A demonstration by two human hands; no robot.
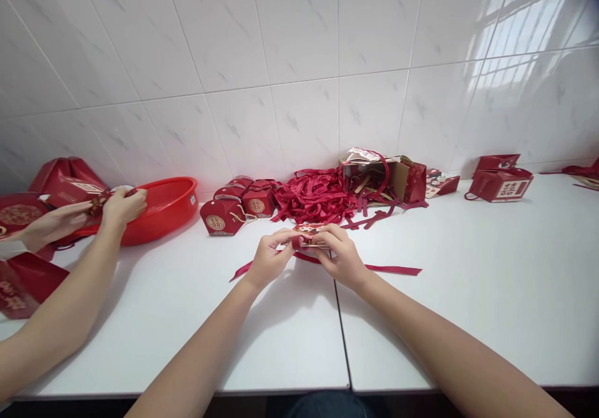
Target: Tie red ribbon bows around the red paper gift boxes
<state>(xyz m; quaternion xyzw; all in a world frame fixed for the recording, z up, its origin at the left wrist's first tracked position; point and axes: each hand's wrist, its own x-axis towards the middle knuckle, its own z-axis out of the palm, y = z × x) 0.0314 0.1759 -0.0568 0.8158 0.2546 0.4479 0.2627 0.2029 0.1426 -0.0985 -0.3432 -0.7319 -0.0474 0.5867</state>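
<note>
In the middle of the table, my left hand (271, 257) and my right hand (340, 256) meet over a small red printed card box (309, 228). The fingers of both are closed on it. A dark red strip (297, 241) curls at my left fingertips; whether it is ribbon or a box flap I cannot tell. Beneath my hands a red ribbon (393, 269) lies across the table, its ends sticking out to the left and right. My fingers cover much of the box.
Behind my hands lie a heap of red ribbons (318, 194) and a tipped carton (397, 179) with strips inside. Small red gift boxes (223, 217) stand left of the heap, another box (503, 181) at right. A co-worker's hands (116, 209) work beside a red plastic basket (163, 212).
</note>
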